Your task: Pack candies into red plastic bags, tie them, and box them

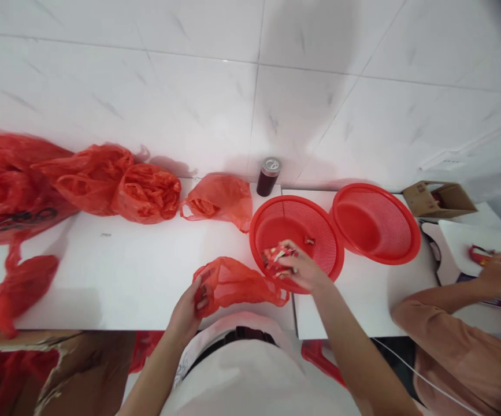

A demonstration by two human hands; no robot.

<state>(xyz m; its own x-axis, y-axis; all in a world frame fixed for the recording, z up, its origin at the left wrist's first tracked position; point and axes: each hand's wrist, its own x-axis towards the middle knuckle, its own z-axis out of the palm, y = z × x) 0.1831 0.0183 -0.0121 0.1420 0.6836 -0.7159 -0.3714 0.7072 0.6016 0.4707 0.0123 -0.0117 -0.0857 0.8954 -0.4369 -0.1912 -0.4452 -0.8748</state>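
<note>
My left hand (189, 306) grips the left side of a thin red plastic bag (237, 283) at the table's front edge. The bag lies on its side and looks mostly flat. Over the near left part of a red mesh basket (296, 202), my right hand (297, 267) is closed around a handful of small red-wrapped packets (276, 257). One more small packet (309, 240) rests inside this basket. Which product the packets hold cannot be made out.
A second red basket (375, 190) stands to the right, touching the first. Behind are a dark can (268, 176) and a red bag (222, 199). Several filled red bags (146, 193) line the wall leftward. At right, a co-worker's hand (499, 274) is near a white scale (471, 237) and cardboard box (438, 199).
</note>
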